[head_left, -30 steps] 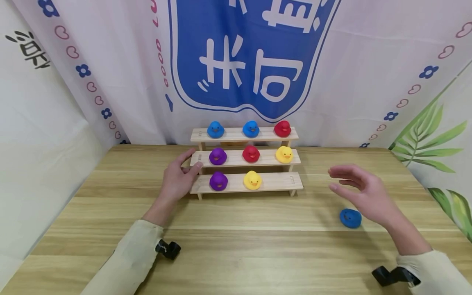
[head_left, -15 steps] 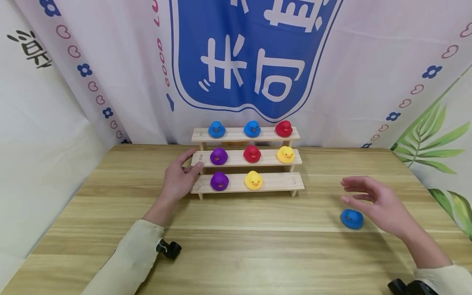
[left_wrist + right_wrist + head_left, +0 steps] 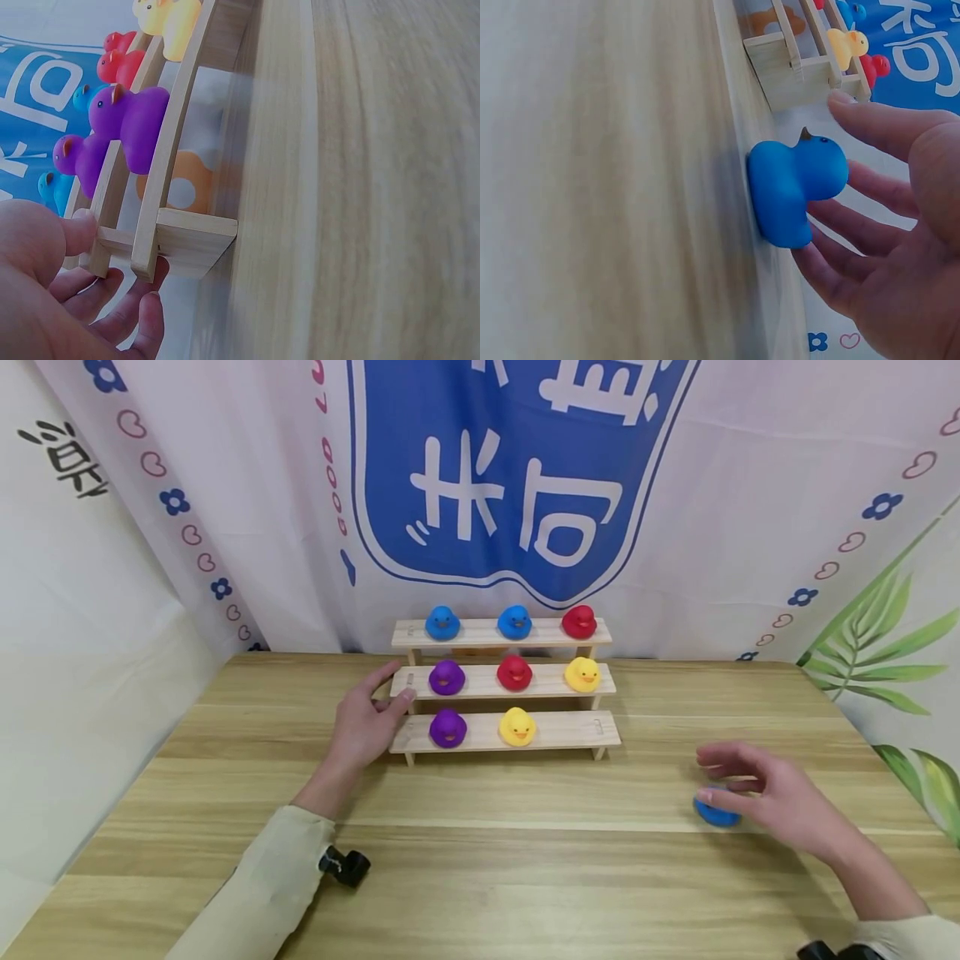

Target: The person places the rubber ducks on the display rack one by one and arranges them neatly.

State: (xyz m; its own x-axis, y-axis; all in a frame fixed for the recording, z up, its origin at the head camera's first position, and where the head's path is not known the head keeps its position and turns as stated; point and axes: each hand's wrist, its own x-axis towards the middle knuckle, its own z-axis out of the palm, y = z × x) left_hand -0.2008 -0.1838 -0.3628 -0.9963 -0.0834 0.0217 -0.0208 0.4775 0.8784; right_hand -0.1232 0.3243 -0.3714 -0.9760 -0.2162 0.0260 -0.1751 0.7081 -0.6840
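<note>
My left hand (image 3: 365, 725) grips the left end of a three-tier wooden display stand (image 3: 573, 737). In the left wrist view its thumb lies on the middle tier, with the fingers curled around the ends beneath. My right hand (image 3: 783, 797) hovers around a blue rubber duck (image 3: 780, 191) on the table at the right, thumb and fingers spread on either side of it. In the head view that hand partly covers the duck. On the bottom tier sit a purple duck (image 3: 447, 728) and a yellow duck (image 3: 517, 727), left and centre; its right end is bare.
The middle tier carries purple (image 3: 447, 677), red (image 3: 514, 672) and yellow ducks (image 3: 582, 674). Two blue ducks (image 3: 442, 622) and a red duck (image 3: 580, 622) sit on top. A printed curtain (image 3: 300, 527) hangs behind the wooden table (image 3: 480, 877).
My right hand has moved right and down, from above and left of the blue duck to around it. My left hand keeps its grip on the stand.
</note>
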